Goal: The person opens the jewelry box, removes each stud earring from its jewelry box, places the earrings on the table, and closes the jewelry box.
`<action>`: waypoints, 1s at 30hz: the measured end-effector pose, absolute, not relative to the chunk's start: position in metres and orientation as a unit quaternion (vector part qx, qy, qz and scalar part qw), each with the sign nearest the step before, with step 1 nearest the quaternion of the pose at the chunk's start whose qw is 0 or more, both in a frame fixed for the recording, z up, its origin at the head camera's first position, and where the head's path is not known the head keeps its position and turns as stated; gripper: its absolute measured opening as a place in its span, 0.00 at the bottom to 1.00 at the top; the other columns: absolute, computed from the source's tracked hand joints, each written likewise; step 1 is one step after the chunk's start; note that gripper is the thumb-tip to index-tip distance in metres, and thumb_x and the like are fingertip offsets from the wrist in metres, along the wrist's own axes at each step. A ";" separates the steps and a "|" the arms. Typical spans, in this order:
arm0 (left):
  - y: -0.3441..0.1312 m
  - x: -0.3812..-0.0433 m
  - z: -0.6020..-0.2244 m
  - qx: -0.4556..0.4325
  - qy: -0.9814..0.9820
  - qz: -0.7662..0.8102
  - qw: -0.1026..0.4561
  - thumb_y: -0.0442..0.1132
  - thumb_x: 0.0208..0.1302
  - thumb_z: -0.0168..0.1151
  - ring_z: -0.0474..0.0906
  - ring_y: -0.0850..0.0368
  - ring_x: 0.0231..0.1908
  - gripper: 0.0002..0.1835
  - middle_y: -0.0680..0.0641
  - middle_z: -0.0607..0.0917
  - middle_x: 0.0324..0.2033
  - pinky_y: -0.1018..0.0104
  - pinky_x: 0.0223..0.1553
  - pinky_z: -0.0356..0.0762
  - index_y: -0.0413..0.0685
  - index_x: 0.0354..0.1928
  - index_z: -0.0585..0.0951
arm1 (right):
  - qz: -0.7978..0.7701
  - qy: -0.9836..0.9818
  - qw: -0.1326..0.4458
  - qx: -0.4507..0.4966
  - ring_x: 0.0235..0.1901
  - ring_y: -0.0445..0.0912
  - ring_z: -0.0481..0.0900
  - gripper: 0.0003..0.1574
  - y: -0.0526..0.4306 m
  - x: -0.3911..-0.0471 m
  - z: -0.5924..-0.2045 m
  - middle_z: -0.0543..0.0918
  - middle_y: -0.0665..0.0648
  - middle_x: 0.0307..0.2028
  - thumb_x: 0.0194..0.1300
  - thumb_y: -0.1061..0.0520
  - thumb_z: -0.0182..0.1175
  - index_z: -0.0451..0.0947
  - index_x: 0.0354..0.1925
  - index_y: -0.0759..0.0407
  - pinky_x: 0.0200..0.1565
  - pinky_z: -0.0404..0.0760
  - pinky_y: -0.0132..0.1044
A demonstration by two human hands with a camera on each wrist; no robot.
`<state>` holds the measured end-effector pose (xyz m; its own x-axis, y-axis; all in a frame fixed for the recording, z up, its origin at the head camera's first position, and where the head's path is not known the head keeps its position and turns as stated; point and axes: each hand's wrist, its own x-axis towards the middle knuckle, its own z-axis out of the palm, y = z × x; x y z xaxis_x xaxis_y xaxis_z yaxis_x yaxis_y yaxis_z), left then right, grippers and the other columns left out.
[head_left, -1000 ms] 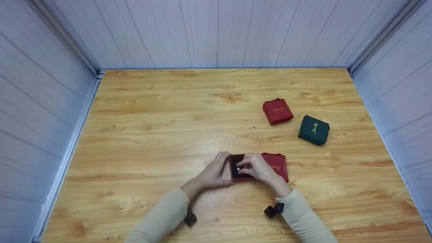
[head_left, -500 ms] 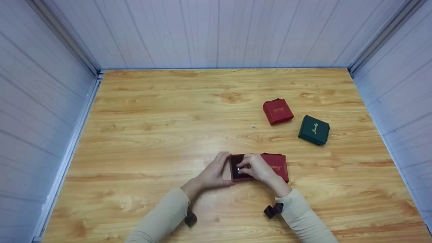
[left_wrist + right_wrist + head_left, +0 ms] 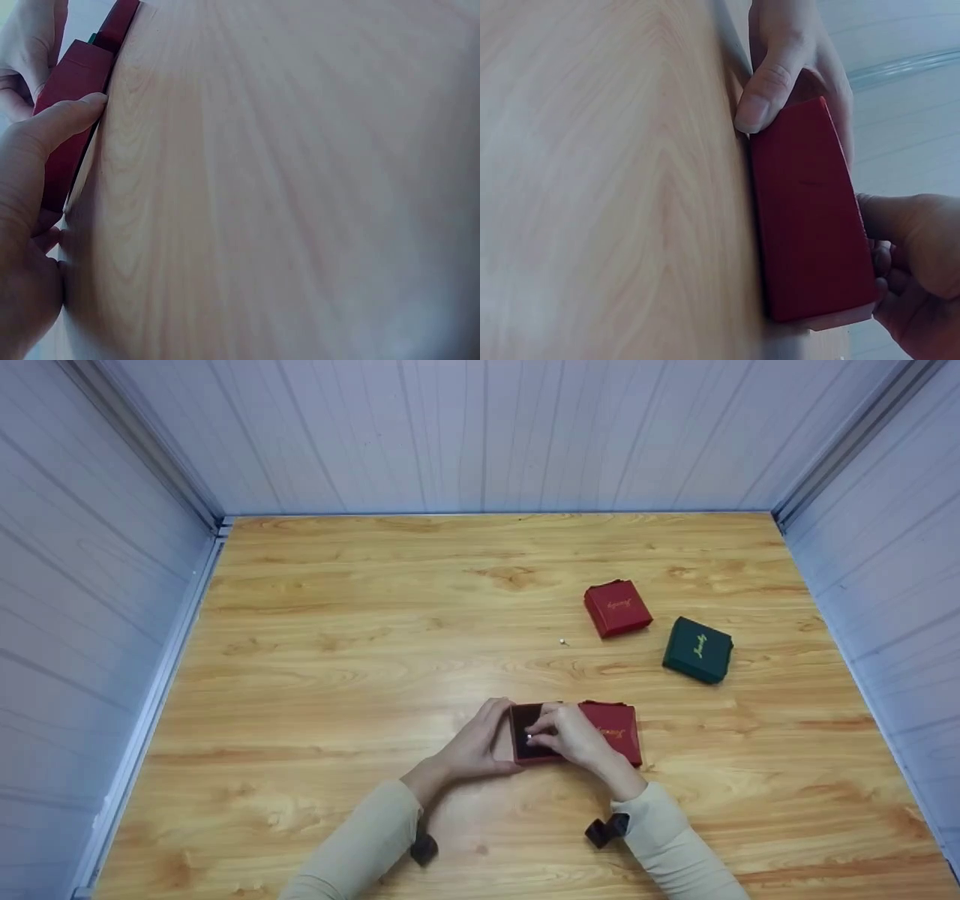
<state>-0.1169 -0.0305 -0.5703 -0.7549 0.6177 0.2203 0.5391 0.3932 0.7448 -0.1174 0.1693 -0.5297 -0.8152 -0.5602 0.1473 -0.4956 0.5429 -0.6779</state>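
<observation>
An uncovered red jewelry box [image 3: 517,750] with a dark lining lies near the front of the table. My left hand [image 3: 474,742] grips its left end, thumb on the near side and fingers on the far side. Over the box, my right hand [image 3: 574,733] pinches a small shiny piece [image 3: 529,736], apparently a stud earring, at the dark lining; whether its pin is in the lining cannot be seen. The right wrist view shows the box's red side wall [image 3: 810,217] with the left thumb on its corner. Beside the box lies its red lid [image 3: 621,731], partly behind my right hand.
A closed red jewelry box [image 3: 619,607] and a dark green one [image 3: 697,649] stand further back on the right. Another small stud earring [image 3: 562,641] lies on the wooden table [image 3: 337,645]. White panel walls enclose the back and sides.
Hardly anything differs. Both hands keep their places at the box, and my right fingers shift only very slightly over the lining.
</observation>
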 end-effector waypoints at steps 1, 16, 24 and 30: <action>-0.030 -0.117 -0.570 0.347 0.833 0.428 0.046 0.51 0.37 0.71 0.63 0.58 0.49 0.46 0.48 0.64 0.51 0.66 0.52 0.64 0.46 0.57 0.58 | -0.372 0.877 0.042 -0.302 0.28 0.43 0.76 0.06 0.170 -0.117 -0.530 0.79 0.53 0.25 0.46 0.63 0.67 0.84 0.29 0.62 0.30 0.76 0.31; -0.031 -0.117 -0.571 0.348 0.835 0.425 0.043 0.52 0.37 0.72 0.64 0.58 0.49 0.46 0.48 0.64 0.51 0.65 0.53 0.64 0.45 0.58 0.58 | -0.379 0.872 0.035 -0.308 0.29 0.41 0.75 0.05 0.172 -0.116 -0.533 0.78 0.52 0.26 0.49 0.62 0.65 0.84 0.29 0.61 0.30 0.75 0.31; -0.030 -0.118 -0.571 0.345 0.835 0.426 0.044 0.51 0.36 0.72 0.64 0.59 0.48 0.46 0.49 0.64 0.51 0.66 0.52 0.65 0.46 0.57 0.59 | -0.373 0.877 0.033 -0.302 0.27 0.40 0.74 0.05 0.172 -0.115 -0.533 0.76 0.51 0.25 0.51 0.61 0.64 0.83 0.29 0.61 0.29 0.74 0.30; -0.030 -0.118 -0.570 0.344 0.831 0.434 0.053 0.51 0.36 0.72 0.64 0.60 0.48 0.46 0.50 0.63 0.51 0.67 0.52 0.64 0.46 0.57 0.59 | -0.368 0.874 0.007 -0.318 0.29 0.43 0.75 0.05 0.171 -0.116 -0.533 0.78 0.52 0.27 0.51 0.60 0.64 0.82 0.29 0.61 0.31 0.74 0.33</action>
